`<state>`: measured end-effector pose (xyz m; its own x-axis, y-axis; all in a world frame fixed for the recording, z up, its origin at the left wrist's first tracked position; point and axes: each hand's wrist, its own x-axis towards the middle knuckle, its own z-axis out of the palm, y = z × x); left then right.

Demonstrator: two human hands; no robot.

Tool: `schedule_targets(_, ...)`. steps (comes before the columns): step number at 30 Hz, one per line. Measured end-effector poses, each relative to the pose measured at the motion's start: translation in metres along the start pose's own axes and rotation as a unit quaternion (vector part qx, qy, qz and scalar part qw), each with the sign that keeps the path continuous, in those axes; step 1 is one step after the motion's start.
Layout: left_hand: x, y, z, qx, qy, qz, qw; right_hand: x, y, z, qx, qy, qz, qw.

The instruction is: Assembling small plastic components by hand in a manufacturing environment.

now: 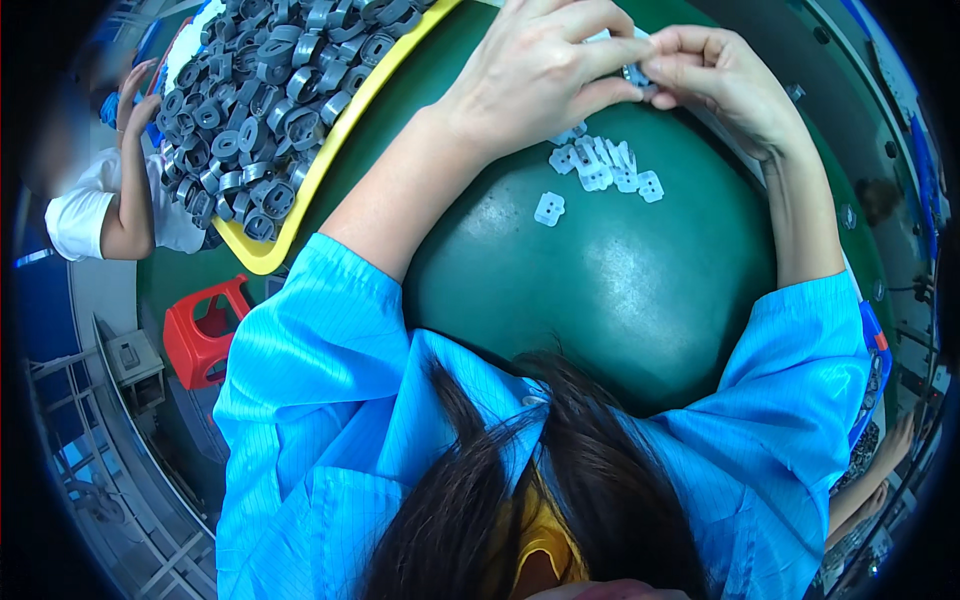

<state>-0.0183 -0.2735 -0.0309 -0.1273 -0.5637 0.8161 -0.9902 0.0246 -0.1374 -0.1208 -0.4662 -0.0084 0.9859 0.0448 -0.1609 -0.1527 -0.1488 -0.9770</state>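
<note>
My left hand (560, 62) and my right hand (722, 85) meet at the far side of the green tabletop (600, 300). Between their fingertips they pinch a small grey-white piece (634, 75), mostly covered by the fingers, so its exact kind cannot be made out. Just nearer to me lies a loose cluster of small translucent white pads (594, 170) with dark holes, some overlapping. One more such pad (549, 208) sits apart on the near left of the cluster.
A yellow tray (262, 252) heaped with dark grey ring-shaped plastic parts (262, 110) stands at the far left. Beyond it sits a person in a white sleeve (85, 220). A red stool (205, 332) is on the floor at left. Another person's hands (880, 470) show at lower right.
</note>
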Motion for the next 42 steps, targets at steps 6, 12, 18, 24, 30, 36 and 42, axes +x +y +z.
schedule_targets(6,0.005,0.006,-0.020,-0.102,-0.119,-0.040,0.987,-0.006,-0.010,0.010,-0.122,0.005,-0.012,0.992)
schedule_targets(12,0.005,0.000,-0.022,0.071,-0.136,0.050,0.987,-0.009,-0.016,0.010,-0.168,0.007,-0.073,0.983)
schedule_targets(18,0.018,0.017,-0.027,-0.156,-0.146,-0.016,0.977,-0.014,-0.016,0.005,-0.080,-0.083,-0.001,0.993)
schedule_targets(24,0.010,0.009,-0.022,0.043,-0.149,0.060,0.986,-0.006,-0.014,0.007,-0.119,-0.071,-0.018,0.990)
schedule_targets(30,0.007,0.004,-0.026,-0.059,-0.093,-0.051,0.993,-0.002,-0.005,0.014,0.010,0.001,-0.065,0.998)
schedule_targets(36,0.000,0.000,-0.018,0.152,-0.080,0.032,0.985,0.000,-0.004,0.024,-0.217,0.130,-0.166,0.953)
schedule_targets(42,0.008,0.009,-0.023,0.034,-0.013,-0.089,0.995,-0.001,-0.004,0.003,0.080,0.066,-0.038,0.994)
